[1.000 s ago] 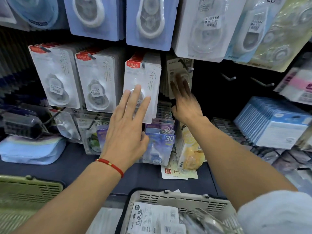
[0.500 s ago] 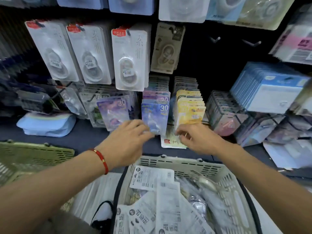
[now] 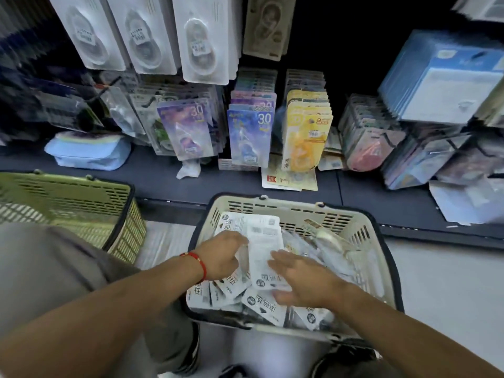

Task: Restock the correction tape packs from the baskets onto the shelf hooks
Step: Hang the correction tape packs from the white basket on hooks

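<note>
Both hands are down in the white basket [image 3: 351, 227] on the floor in front of the shelf. The left hand [image 3: 222, 255], a red cord at its wrist, is reaching in from the left, and its fingers are curling onto the edge of the top correction tape pack [image 3: 261, 241], a white card lying face down on the heap; how firm that hold is, I cannot tell through the blur. The right hand [image 3: 302, 279] is lying flat over the pile just beside it, fingers straight and spread, gripping nothing, its fingertips touching that same pack. More white packs [image 3: 261, 305] are sitting loose beneath both hands, filling the basket. A green basket [image 3: 81, 197] is standing to the left, its rim near the shelf's dark ledge [image 3: 163, 184]. Up on the hooks, white hanging packs [image 3: 201, 39] are filling three rows, with purple packs [image 3: 251, 135] and yellow packs [image 3: 308, 132] hanging lower, directly behind the white basket. A blue pouch [image 3: 87, 154] is resting on the ledge at the left.
</note>
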### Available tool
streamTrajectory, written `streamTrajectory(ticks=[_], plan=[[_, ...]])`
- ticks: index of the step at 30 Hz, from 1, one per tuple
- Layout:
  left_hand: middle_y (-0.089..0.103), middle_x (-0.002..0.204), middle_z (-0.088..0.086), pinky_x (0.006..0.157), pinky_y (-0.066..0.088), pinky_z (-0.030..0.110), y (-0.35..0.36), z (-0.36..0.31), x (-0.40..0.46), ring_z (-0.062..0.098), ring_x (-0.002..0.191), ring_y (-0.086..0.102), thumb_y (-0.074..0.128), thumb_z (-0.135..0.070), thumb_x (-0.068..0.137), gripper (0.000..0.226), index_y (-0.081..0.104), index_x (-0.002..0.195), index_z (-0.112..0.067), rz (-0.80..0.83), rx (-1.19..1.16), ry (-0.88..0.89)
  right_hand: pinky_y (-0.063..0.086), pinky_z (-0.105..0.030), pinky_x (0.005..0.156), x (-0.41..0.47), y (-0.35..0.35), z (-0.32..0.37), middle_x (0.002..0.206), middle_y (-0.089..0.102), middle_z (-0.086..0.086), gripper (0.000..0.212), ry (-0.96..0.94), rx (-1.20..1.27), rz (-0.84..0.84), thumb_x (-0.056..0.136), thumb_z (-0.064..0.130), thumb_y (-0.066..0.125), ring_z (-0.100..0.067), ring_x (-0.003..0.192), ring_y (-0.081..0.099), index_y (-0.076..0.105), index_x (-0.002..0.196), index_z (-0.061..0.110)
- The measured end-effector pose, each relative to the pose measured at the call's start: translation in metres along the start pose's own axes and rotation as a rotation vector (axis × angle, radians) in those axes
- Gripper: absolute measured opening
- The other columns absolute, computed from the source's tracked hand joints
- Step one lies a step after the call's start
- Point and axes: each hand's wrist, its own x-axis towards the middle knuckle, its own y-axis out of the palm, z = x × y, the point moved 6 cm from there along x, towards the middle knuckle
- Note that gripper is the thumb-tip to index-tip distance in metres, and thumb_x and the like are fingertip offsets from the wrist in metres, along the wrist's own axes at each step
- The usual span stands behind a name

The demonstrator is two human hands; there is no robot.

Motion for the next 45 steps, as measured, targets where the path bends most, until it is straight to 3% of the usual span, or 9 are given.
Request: streamTrajectory(ticks=[3, 8, 15, 19, 30, 34, 37, 42, 45], plan=[[0.037, 0.165, -0.001, 0.125, 0.02, 0.027, -0.027, -0.003, 0.0, 0.017, 0.154, 0.028, 0.061, 0.001, 0.092, 0.078, 0.036, 0.161, -0.025, -0.115, -0.146, 0.063, 0.06, -0.047, 0.096, -0.015, -0.049, 0.005, 0.128, 0.074, -0.016, 0.031, -0.094, 0.038, -0.557, 0.107, 0.016, 0.059, -0.029, 0.113, 0.073, 0.069, 0.134, 0.007], [0.042, 0.158, -0.008, 0.122, 0.031, 0.036, -0.047, -0.015, 0.001, 0.012, 0.148, 0.032, 0.077, -0.038, 0.092, 0.072, 0.042, 0.153, -0.03, -0.286, -0.388, 0.136, 0.04, -0.013, 0.061, -0.025, -0.107, -0.022, 0.073, 0.063, 0.012, 0.021, 0.139, 0.542, -0.978, 0.11, 0.024, 0.054, -0.001, 0.064, 0.055, 0.071, 0.106, 0.012], [0.066, 0.105, -0.015, 0.055, 0.052, 0.017, -0.032, 0.003, -0.002, 0.004, 0.085, 0.064, 0.072, -0.035, 0.097, 0.034, 0.053, 0.125, -0.036, -0.203, -0.571, -0.059, 0.056, -0.044, 0.097, -0.021, -0.018, -0.045, 0.136, 0.064, -0.006, 0.056, 0.481, 0.506, -0.279, 0.1, 0.04, 0.067, -0.024, 0.116, 0.067, 0.038, 0.144, 0.021], [0.068, 0.109, -0.01, 0.066, 0.058, 0.028, -0.018, 0.001, -0.002, 0.01, 0.092, 0.069, 0.068, -0.034, 0.1, 0.033, 0.05, 0.128, -0.036, -0.197, -0.678, -0.112, 0.028, -0.047, 0.123, -0.025, 0.054, -0.031, 0.155, 0.032, -0.006, 0.092, 0.419, 0.201, 0.089, 0.086, 0.051, 0.075, -0.032, 0.145, 0.034, 0.023, 0.158, 0.026], [0.07, 0.097, -0.008, 0.055, 0.047, 0.021, -0.03, -0.012, 0.004, 0.008, 0.079, 0.066, 0.066, -0.03, 0.098, 0.02, 0.057, 0.116, -0.032, -0.311, -0.666, -0.184, 0.046, -0.021, 0.082, -0.052, -0.087, -0.073, 0.112, 0.078, 0.018, 0.02, 0.221, 0.29, -0.177, 0.093, 0.03, 0.08, 0.007, 0.093, 0.064, 0.08, 0.113, 0.032], [0.078, 0.105, -0.012, 0.088, 0.061, 0.031, -0.01, -0.027, 0.006, 0.008, 0.094, 0.074, 0.064, -0.041, 0.1, 0.034, 0.063, 0.129, -0.025, -0.123, -0.941, -0.199, 0.055, -0.024, 0.067, -0.032, -0.102, -0.054, 0.084, 0.078, 0.018, 0.017, 0.239, 0.578, -0.274, 0.082, 0.034, 0.09, 0.0, 0.075, 0.071, 0.077, 0.085, 0.044], [0.074, 0.127, -0.01, 0.111, 0.05, 0.045, 0.001, -0.04, 0.001, 0.013, 0.117, 0.07, 0.067, -0.076, 0.084, 0.077, 0.057, 0.142, -0.027, 0.054, -1.006, -0.173, 0.054, -0.029, 0.068, -0.02, -0.103, -0.057, 0.086, 0.075, 0.011, 0.03, 0.286, 0.491, -0.485, 0.075, 0.042, 0.093, -0.003, 0.077, 0.067, 0.069, 0.092, 0.039], [0.079, 0.115, -0.007, 0.103, 0.056, 0.049, 0.015, -0.032, 0.002, 0.02, 0.111, 0.074, 0.086, -0.039, 0.083, 0.047, 0.066, 0.124, -0.026, 0.067, -1.056, -0.182, 0.055, -0.026, 0.082, -0.013, -0.072, -0.107, 0.101, 0.069, 0.005, 0.023, 0.485, 0.685, -0.729, 0.09, 0.035, 0.08, -0.009, 0.088, 0.063, 0.066, 0.104, 0.023], [0.078, 0.112, -0.012, 0.09, 0.054, 0.033, 0.015, -0.015, 0.003, 0.014, 0.109, 0.071, 0.083, -0.038, 0.087, 0.037, 0.066, 0.119, -0.032, -0.012, -1.118, -0.256, 0.048, -0.043, 0.107, -0.014, -0.032, -0.148, 0.137, 0.062, -0.007, 0.038, 0.702, 0.285, -0.415, 0.1, 0.02, 0.065, -0.029, 0.125, 0.06, 0.059, 0.138, 0.017]])
